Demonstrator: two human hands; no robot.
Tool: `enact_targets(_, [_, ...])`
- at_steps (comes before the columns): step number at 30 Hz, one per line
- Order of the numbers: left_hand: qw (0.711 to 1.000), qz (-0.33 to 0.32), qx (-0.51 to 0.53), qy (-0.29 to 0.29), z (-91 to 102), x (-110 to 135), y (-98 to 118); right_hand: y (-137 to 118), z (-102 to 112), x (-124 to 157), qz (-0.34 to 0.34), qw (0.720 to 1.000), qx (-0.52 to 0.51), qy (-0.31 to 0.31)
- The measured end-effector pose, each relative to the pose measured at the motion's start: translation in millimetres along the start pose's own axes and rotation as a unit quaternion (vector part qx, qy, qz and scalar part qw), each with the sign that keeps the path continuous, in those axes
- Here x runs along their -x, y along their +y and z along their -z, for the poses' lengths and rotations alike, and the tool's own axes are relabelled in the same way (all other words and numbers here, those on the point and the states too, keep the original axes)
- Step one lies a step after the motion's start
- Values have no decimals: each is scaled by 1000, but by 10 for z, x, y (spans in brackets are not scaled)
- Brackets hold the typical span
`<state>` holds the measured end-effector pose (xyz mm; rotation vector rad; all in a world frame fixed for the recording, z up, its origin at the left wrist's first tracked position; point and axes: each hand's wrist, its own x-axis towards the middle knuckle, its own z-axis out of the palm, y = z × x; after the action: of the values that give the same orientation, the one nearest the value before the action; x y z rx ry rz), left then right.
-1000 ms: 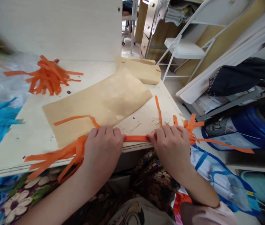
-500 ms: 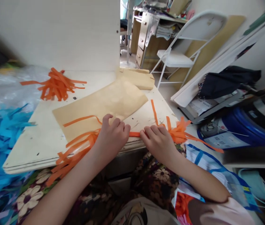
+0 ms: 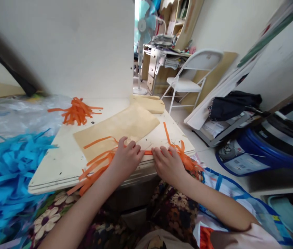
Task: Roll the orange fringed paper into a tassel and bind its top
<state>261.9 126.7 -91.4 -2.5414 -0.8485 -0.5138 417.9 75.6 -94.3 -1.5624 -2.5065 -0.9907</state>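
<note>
A bundle of orange paper strips [image 3: 97,164] lies along the near edge of a pale wooden board [image 3: 58,162]. My left hand [image 3: 127,157] presses on the bundle, fingers curled over it. My right hand [image 3: 168,162] grips the same bundle a little to the right, where its loose ends [image 3: 185,157] fan out over the board's corner. Only a short stretch of orange [image 3: 148,152] shows between the two hands. A brown paper envelope [image 3: 120,128] lies flat just behind my hands.
A second pile of orange strips [image 3: 77,112] sits at the board's far left. Blue paper strips [image 3: 6,173] heap up at the left. A second brown envelope [image 3: 148,103], a white folding chair [image 3: 188,83], a fan [image 3: 142,27] and blue bags [image 3: 252,152] lie beyond.
My hands have slid closer together along the orange bundle, so the strip between them is much shorter. The view has tilted up, showing more of the room.
</note>
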Motion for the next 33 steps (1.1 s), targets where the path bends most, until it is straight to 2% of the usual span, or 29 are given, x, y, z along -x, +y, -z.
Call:
enact_targets(3, [1000, 17, -14, 7, 29, 59, 51, -38, -18, 23, -40, 999, -20, 9])
enact_targets(8, [998, 50, -9, -27, 86, 107, 191, -178, 18, 41, -102, 994, -40, -20])
enact_targets(14, [995, 91, -21, -17, 91, 172, 327, -312, 54, 6, -117, 992, -28, -33])
enact_targets(19, [994, 106, -32, -5, 97, 165, 378, -151, -15, 78, -139, 987, -74, -29])
enact_targets(24, [992, 119, -47, -3, 97, 155, 413, 35, -67, 214, -171, 984, -55, -8])
enact_targets(30, [991, 129, -21, -6, 123, 134, 334, 22, -75, 230, -151, 987, -56, 23])
enact_targets(33, [991, 133, -4, -1, 150, 134, 307, -16, -50, 197, -152, 985, -46, 68])
